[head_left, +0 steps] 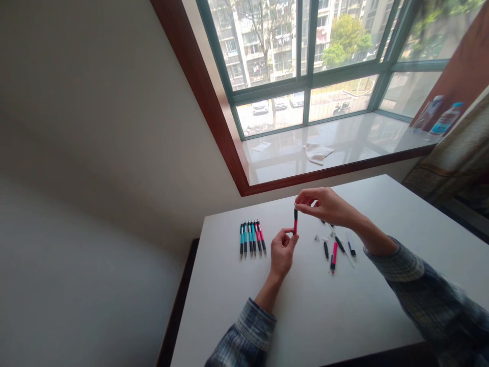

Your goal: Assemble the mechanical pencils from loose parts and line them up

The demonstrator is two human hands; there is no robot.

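Above the white table, my left hand (281, 251) pinches the lower end of a pink and black pen (295, 222), held upright. At its top, the thumb and fingers of my right hand (320, 205) are closed on a small tip; I cannot make out whether it is a separate part. To the left lies a row of several assembled pens (249, 238), turquoise ones and pink ones with black grips. Right of my left hand are loose pen parts: a pink barrel (334, 255), a black grip (326, 250) and a thin refill (349, 259).
The white table (237, 306) stands against the wall below a window. On the sill are a crumpled white cloth or paper (318, 153) and two plastic bottles (446, 121). A curtain (439, 158) hangs at the right.
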